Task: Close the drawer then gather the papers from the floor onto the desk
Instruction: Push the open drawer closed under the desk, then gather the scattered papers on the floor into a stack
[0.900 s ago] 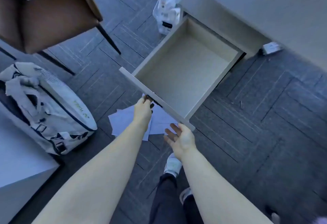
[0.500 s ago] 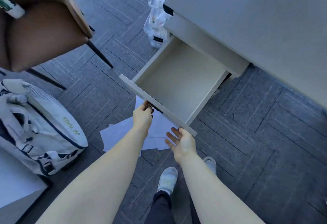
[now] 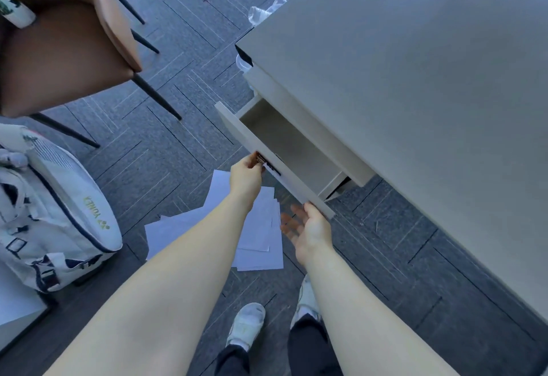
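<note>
The pale drawer (image 3: 293, 150) sticks partly out from under the grey desk (image 3: 415, 85), and its inside is bare. My left hand (image 3: 247, 175) is closed on the small handle at the middle of the drawer front. With fingers spread, my right hand (image 3: 310, 227) rests its palm against the near end of the drawer front. Several white papers (image 3: 261, 227) lie scattered on the dark floor just below the drawer, partly hidden by my left forearm.
A white sports bag (image 3: 56, 215) lies on the floor at the left. A brown chair (image 3: 65, 43) with thin black legs stands at the upper left. A clear plastic bag (image 3: 262, 13) peeks out behind the desk corner. My two shoes (image 3: 246, 325) are at the bottom.
The drawer has slid a good way back under the desk with both hands on its front. More of the papers on the floor now shows.
</note>
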A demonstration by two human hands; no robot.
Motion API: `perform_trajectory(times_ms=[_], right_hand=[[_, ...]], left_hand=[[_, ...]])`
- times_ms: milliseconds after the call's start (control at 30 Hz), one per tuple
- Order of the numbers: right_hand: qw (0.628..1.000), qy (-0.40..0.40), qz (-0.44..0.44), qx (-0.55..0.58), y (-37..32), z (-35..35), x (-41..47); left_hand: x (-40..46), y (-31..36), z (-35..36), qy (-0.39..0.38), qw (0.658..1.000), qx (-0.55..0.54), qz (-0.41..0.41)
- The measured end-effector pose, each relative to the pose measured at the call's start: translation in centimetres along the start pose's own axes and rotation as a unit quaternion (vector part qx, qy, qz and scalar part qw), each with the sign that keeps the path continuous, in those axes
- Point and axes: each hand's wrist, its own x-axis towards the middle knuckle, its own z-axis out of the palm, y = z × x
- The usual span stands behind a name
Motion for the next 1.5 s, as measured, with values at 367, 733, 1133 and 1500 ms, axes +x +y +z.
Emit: perform_trajectory(times_ms=[367, 733, 1133, 1500], right_hand=[[0.999, 0.004, -0.035, -0.019, -6.1, -0.7, 2.4], [0.996, -0.003, -0.075, -0.054, -7.3, -1.1, 3.2], [0.990, -0.009, -0.099, -0.096, -6.9, -1.6, 3.7], [0.984, -0.033, -0.119, -0.129, -6.4, -1.5, 3.8]], left_hand=[[3.5, 2.2, 5.7, 0.023, 1.000, -0.001, 0.020], [4.1, 3.5, 6.7, 0.054, 0.973, 0.187, 0.127], [5.4, 2.9, 5.8, 0.049, 0.806, 0.521, 0.277], [5.3, 2.0, 6.2, -0.004, 0.969, 0.215, 0.123]])
